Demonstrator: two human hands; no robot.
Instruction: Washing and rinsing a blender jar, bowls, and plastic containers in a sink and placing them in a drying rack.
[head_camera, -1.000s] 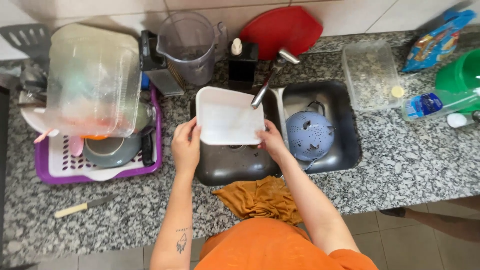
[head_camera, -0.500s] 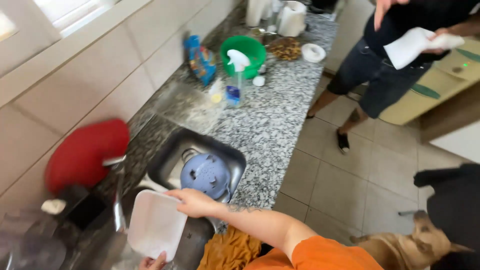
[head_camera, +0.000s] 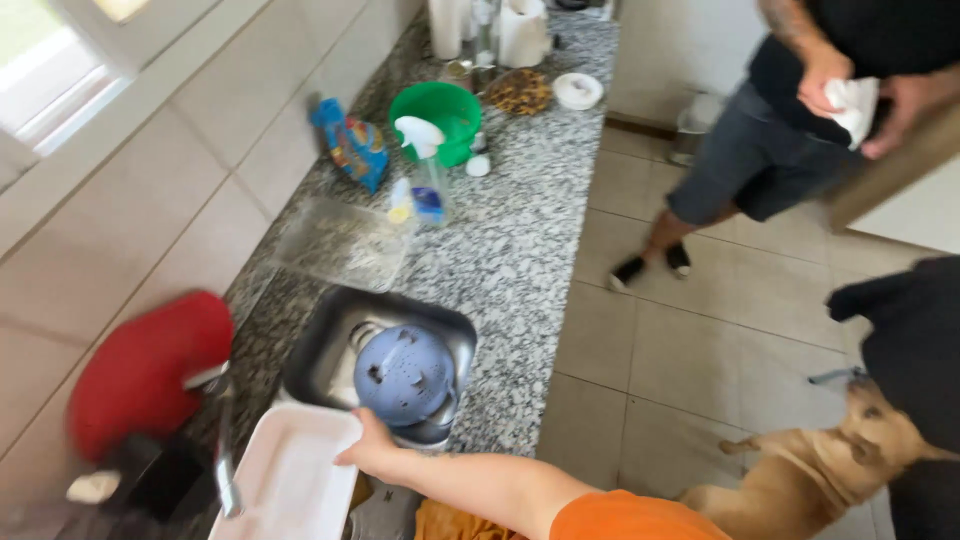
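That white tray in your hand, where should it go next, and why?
Probably a small shift left, under the faucet. The right hand grips the white tray by its edge over the sink, beside the blue colander, so the spout looks nearest.

Right hand (head_camera: 372, 452) closed in a grip, forearm extended leftward.

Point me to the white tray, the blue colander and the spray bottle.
white tray (head_camera: 285, 475): head view, on its flat middle.
blue colander (head_camera: 403, 375): head view, on top of its upturned dome, in the sink.
spray bottle (head_camera: 428, 180): head view, on its clear body below the white trigger head.
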